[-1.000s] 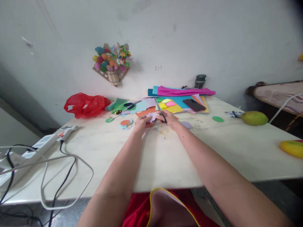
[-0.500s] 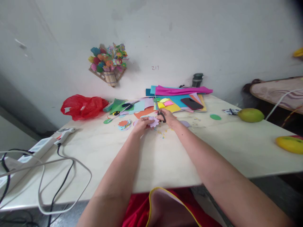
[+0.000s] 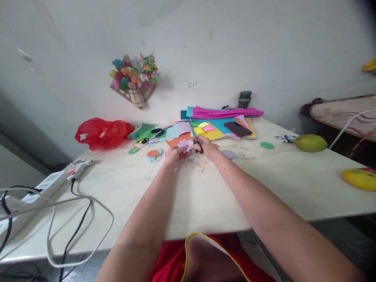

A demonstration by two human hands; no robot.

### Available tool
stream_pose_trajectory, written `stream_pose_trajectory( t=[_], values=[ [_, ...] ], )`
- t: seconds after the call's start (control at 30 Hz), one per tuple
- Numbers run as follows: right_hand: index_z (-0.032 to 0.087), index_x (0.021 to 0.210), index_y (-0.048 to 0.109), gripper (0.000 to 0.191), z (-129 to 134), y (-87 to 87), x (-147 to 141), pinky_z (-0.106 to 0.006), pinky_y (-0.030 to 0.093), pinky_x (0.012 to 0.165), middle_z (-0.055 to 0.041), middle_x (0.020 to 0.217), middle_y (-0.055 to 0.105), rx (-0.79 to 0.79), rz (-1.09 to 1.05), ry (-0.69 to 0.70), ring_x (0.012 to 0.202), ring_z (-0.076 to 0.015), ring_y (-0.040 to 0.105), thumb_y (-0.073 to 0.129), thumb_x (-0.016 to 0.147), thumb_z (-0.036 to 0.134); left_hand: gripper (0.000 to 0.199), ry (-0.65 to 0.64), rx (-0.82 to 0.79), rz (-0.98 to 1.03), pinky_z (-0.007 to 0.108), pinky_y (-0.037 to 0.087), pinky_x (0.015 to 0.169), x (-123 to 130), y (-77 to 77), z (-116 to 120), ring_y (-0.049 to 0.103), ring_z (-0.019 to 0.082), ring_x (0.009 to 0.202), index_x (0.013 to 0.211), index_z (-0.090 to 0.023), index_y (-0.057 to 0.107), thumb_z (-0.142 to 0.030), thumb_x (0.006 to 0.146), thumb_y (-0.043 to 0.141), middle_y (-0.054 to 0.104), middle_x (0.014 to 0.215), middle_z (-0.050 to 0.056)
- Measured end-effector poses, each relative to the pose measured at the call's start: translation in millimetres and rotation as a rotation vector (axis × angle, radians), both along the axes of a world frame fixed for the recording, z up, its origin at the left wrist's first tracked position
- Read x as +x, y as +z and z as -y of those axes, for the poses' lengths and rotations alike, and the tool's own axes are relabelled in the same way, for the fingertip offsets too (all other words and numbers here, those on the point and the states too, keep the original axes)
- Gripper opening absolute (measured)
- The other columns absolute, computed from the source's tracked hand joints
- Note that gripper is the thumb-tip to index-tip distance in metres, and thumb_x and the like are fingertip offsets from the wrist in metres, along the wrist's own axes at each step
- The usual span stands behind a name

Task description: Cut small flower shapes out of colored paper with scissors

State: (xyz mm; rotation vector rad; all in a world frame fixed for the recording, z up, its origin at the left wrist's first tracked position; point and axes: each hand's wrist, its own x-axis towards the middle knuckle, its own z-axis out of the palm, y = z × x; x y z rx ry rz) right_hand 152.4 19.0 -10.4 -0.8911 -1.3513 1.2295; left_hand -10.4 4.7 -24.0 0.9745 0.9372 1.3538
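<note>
**At a pale marbled table: lilac flower in one hand, scissors in the other**

Right at the near edge there's some red cloth with yellow piping, then the smooth, faintly veined table. Near left is cable chaos: hard white power strip, white cable looping over the tabletop. Near right, a plump yellow fruit.

Mid-table, tiny paper scraps lie just nearer than the hands. Left hand is pinching a flat, scallop-edged lilac paper flower, centre of the scene. Right hand is gripping black-handled metal scissors, blades pointing far. Can't tell if they touch the flower; fingers cover that bit.

Left of that: a stack of scalloped cutouts, orange on top. Right: a lilac disc, a green disc, a smooth green fruit.

Farther back, flat overlapping coloured sheets with a shiny phone; far left, a crinkly red plastic bag. Farthest: a dark cup and colourful craft flowers on the wall.
</note>
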Motion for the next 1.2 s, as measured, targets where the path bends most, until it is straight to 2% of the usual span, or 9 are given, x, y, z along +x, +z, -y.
stream_pose_trajectory(
  t=[0.13,0.33,0.43,0.63,0.93,1.2],
  values=[
    [0.021,0.082,0.06,0.042,1,1.4,-1,-0.022,0.039,0.049,0.0079,0.056,0.058,0.001,0.0,0.011,0.049,-0.0108,0.054,0.09,0.056,0.032,0.036,0.014,0.015,0.008,0.027,0.06,0.062,0,-1.0,-1,0.067,0.015,0.06,0.068,-0.014,0.072,-0.03,0.049,0.098,0.072,0.068,0.005],
    [0.022,0.084,0.06,0.048,-2,3.2,3,-0.022,0.034,0.047,0.0054,0.059,0.059,-0.006,-0.069,-0.089,0.052,-0.0127,0.056,0.091,0.053,0.04,0.036,-0.018,0.022,-0.058,0.031,0.06,0.069,-2,-2.0,-2,0.067,0.016,0.064,0.07,-0.015,0.073,-0.033,0.051,0.097,0.074,0.074,0.005],
    [0.021,0.084,0.06,0.05,-3,3.1,3,-0.023,0.037,0.051,0.006,0.059,0.058,-0.005,-0.087,-0.086,0.055,-0.0132,0.057,0.092,0.05,0.039,0.038,-0.066,0.039,-0.1,0.032,0.06,0.073,-3,-1.6,-2,0.068,0.017,0.068,0.071,-0.016,0.073,-0.035,0.051,0.098,0.074,0.074,0.005],
    [0.021,0.083,0.06,0.047,-3,3.2,0,-0.024,0.04,0.054,0.009,0.057,0.053,-0.007,-0.099,-0.086,0.056,-0.0126,0.054,0.09,0.049,0.035,0.038,-0.115,0.041,-0.143,0.028,0.057,0.07,-5,-2.1,-2,0.067,0.015,0.068,0.074,-0.015,0.076,-0.036,0.051,0.097,0.076,0.077,0.006],
    [0.022,0.085,0.06,0.041,0,5.0,3,-0.023,0.036,0.05,0.0058,0.057,0.056,0.004,-0.052,-0.064,0.055,-0.0138,0.055,0.083,0.052,0.032,0.037,-0.12,0.042,-0.156,0.029,0.057,0.072,-6,-3.8,-3,0.068,0.016,0.071,0.078,-0.014,0.077,-0.037,0.055,0.095,0.076,0.081,0.008],
    [0.022,0.085,0.06,0.047,3,11.1,5,-0.022,0.032,0.048,0.0043,0.06,0.06,-0.048,-0.071,-0.098,0.055,-0.0136,0.056,0.085,0.048,0.034,0.045,-0.125,0.052,-0.141,0.032,0.059,0.076,-7,-3.0,-2,0.069,0.019,0.074,0.074,-0.015,0.075,-0.041,0.047,0.1,0.075,0.079,0.008]
  ],
)
